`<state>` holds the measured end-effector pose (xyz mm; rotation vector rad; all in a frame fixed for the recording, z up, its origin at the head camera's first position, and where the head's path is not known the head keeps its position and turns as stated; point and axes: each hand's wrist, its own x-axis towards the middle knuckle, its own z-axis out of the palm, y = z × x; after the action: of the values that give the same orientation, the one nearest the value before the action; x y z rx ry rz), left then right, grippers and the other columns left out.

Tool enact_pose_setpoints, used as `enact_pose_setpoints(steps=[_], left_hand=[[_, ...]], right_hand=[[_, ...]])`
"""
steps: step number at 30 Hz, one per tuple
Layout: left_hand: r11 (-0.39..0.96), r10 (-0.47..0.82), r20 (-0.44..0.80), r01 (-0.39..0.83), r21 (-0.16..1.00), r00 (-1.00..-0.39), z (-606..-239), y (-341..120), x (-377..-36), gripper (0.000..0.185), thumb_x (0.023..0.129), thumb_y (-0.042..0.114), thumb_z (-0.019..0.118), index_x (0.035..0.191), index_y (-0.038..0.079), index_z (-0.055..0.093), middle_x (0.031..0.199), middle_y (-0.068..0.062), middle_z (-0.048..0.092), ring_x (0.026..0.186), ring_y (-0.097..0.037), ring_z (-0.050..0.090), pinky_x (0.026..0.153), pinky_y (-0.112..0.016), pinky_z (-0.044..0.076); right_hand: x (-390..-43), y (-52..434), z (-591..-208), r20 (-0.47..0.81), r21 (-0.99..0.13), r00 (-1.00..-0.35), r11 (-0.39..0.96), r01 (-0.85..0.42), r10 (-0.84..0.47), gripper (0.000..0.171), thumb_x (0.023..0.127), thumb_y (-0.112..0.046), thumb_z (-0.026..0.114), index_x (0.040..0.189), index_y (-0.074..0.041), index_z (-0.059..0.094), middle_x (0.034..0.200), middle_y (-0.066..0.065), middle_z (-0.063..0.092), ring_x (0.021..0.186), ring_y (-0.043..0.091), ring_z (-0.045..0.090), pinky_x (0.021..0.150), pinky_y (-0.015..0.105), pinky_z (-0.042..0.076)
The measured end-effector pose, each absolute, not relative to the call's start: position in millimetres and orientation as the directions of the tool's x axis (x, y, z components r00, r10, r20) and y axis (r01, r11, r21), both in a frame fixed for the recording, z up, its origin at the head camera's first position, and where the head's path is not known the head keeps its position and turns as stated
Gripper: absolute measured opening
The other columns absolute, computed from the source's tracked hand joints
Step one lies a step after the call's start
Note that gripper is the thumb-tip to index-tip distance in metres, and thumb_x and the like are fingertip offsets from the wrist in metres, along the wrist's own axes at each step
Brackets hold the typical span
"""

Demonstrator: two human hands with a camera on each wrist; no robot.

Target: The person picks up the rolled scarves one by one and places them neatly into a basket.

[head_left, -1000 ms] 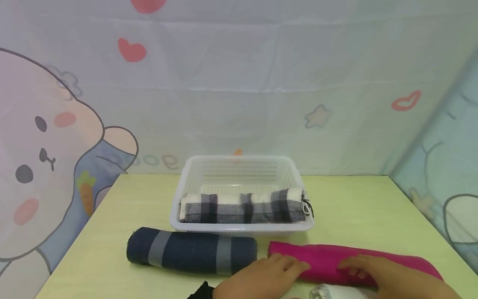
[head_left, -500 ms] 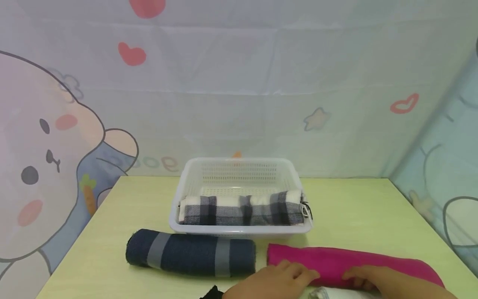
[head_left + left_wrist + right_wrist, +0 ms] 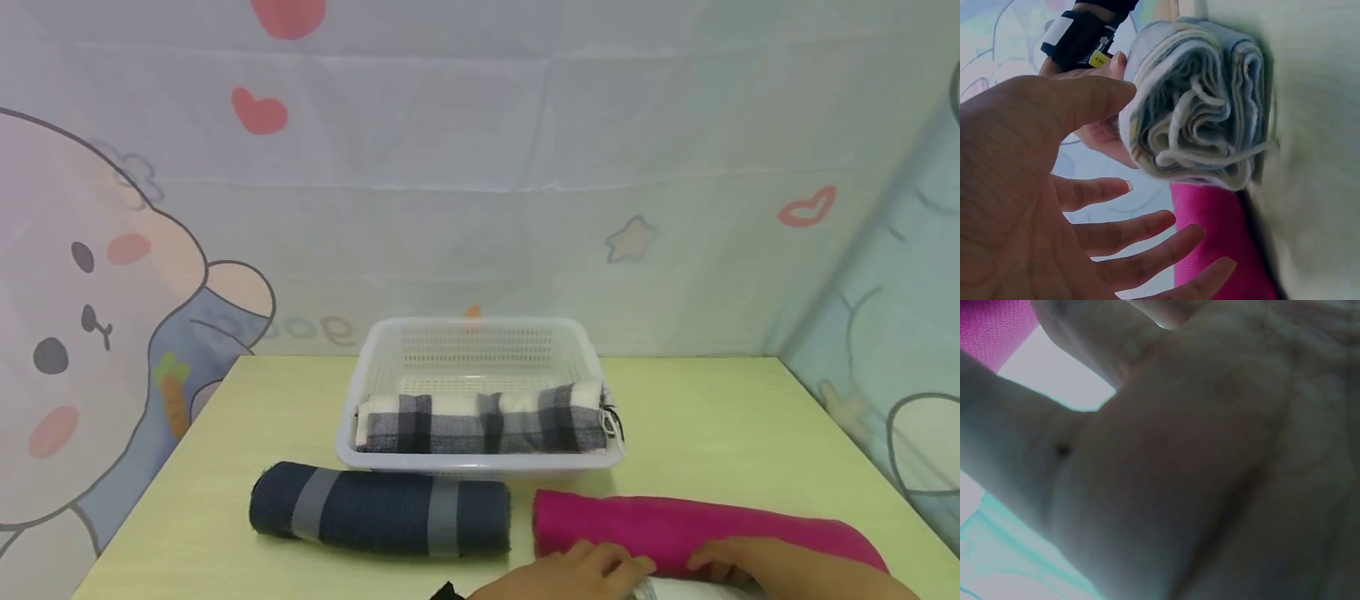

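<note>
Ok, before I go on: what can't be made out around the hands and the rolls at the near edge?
- White roll, head view: mostly cut off by the bottom edge; its length is unknown.
- Right hand, right wrist view: the palm fills the blurred frame, so its grip cannot be judged.
- Pink roll, head view: near side hidden behind both hands.
- Left hand, head view: wrist cut off by the edge.

The roll nearest the hands is plain magenta (image 3: 675, 529); beside it lies a dark navy roll (image 3: 378, 519) crossed by grey stripes. A black, grey and cream checked roll (image 3: 480, 421) sits in a white perforated basket (image 3: 480, 333) on a pale yellow-green table (image 3: 712, 417). The end of a pale grey-white roll (image 3: 1200, 109) shows in the left wrist view.
</note>
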<state>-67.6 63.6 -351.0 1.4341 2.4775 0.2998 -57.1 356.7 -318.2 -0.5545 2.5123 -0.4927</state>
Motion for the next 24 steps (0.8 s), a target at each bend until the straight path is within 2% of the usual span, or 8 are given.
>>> enact_pose_setpoints(steps=[3, 7, 8, 13, 17, 20, 21, 24], left_hand=[[0.465, 0.884, -0.116, 0.823, 0.327, -0.454, -356.5, 69.5, -66.4, 0.064, 0.102, 0.054, 0.042, 0.158, 0.029, 0.023, 0.149, 0.009, 0.046, 0.135, -0.009, 0.048, 0.100, -0.026, 0.049], [0.451, 0.891, -0.116, 0.828, 0.332, -0.438, -363.3, 79.3, -62.9, 0.060, 0.102, 0.053, 0.043, 0.156, 0.031, 0.026, 0.145, 0.011, 0.047, 0.131, -0.006, 0.048, 0.093, -0.022, 0.050], [0.447, 0.893, -0.114, 0.831, 0.330, -0.435, -365.1, 81.7, -61.8, 0.059, 0.102, 0.053, 0.043, 0.155, 0.031, 0.027, 0.144, 0.012, 0.048, 0.130, -0.005, 0.049, 0.092, -0.021, 0.049], [0.403, 0.914, -0.051, 0.882, 0.244, -0.403, -372.3, 89.8, -57.0, 0.057, 0.103, 0.050, 0.043, 0.154, 0.029, 0.029, 0.138, 0.013, 0.051, 0.121, -0.001, 0.051, 0.086, -0.011, 0.044], [0.360, 0.930, 0.017, 0.916, 0.179, -0.368, -375.6, 92.8, -53.2, 0.055, 0.104, 0.050, 0.041, 0.153, 0.029, 0.030, 0.132, 0.016, 0.052, 0.112, 0.003, 0.051, 0.084, -0.005, 0.040], [0.338, 0.936, 0.036, 0.924, 0.177, -0.349, -375.8, 94.2, -50.7, 0.056, 0.103, 0.051, 0.041, 0.153, 0.028, 0.028, 0.130, 0.016, 0.051, 0.109, 0.005, 0.050, 0.084, -0.004, 0.038], [0.336, 0.937, 0.035, 0.923, 0.186, -0.348, -375.4, 94.8, -50.3, 0.057, 0.103, 0.051, 0.041, 0.154, 0.028, 0.027, 0.130, 0.016, 0.051, 0.109, 0.005, 0.050, 0.085, -0.004, 0.038], [0.332, 0.939, 0.014, 0.917, 0.222, -0.344, -372.7, 96.3, -49.7, 0.060, 0.103, 0.051, 0.042, 0.155, 0.027, 0.024, 0.134, 0.014, 0.050, 0.112, 0.004, 0.050, 0.088, -0.005, 0.038]], right_hand=[[-55.2, 361.1, -319.8, -0.405, -0.459, -0.775, 0.841, -0.286, -0.484, 0.058, 0.078, -0.044, 0.081, 0.127, -0.020, 0.062, 0.116, -0.018, 0.061, 0.095, -0.015, 0.047, 0.074, 0.019, 0.049], [-51.4, 369.1, -324.8, -0.409, -0.480, -0.763, 0.829, -0.286, -0.500, 0.049, 0.084, -0.040, 0.075, 0.126, -0.017, 0.063, 0.116, -0.020, 0.060, 0.097, -0.018, 0.045, 0.075, 0.018, 0.049], [-50.5, 370.4, -325.5, -0.425, -0.482, -0.763, 0.836, -0.263, -0.486, 0.049, 0.083, -0.040, 0.076, 0.125, -0.018, 0.063, 0.115, -0.021, 0.060, 0.097, -0.017, 0.046, 0.076, 0.019, 0.049], [-43.4, 378.9, -328.2, -0.452, -0.522, -0.760, 0.830, -0.199, -0.466, 0.043, 0.085, -0.035, 0.074, 0.124, -0.020, 0.063, 0.113, -0.026, 0.057, 0.096, -0.019, 0.042, 0.075, 0.018, 0.047], [-42.2, 394.6, -334.5, -0.360, -0.598, -0.707, 0.732, -0.326, -0.609, 0.037, 0.091, -0.022, 0.069, 0.124, -0.007, 0.061, 0.117, -0.021, 0.059, 0.099, -0.021, 0.040, 0.075, 0.016, 0.047], [-39.6, 400.6, -329.6, -0.291, -0.635, -0.664, 0.658, -0.404, -0.689, 0.036, 0.091, -0.021, 0.069, 0.125, -0.009, 0.060, 0.119, -0.023, 0.058, 0.102, -0.023, 0.038, 0.075, 0.014, 0.046], [-37.9, 401.8, -328.7, -0.283, -0.633, -0.669, 0.658, -0.408, -0.688, 0.037, 0.091, -0.022, 0.070, 0.126, -0.013, 0.060, 0.119, -0.024, 0.057, 0.102, -0.023, 0.038, 0.074, 0.014, 0.046], [-40.5, 422.7, -351.2, -0.221, -0.596, -0.644, 0.624, -0.505, -0.732, 0.042, 0.090, -0.017, 0.071, 0.130, -0.016, 0.058, 0.121, -0.018, 0.059, 0.105, -0.018, 0.044, 0.074, 0.015, 0.047]])
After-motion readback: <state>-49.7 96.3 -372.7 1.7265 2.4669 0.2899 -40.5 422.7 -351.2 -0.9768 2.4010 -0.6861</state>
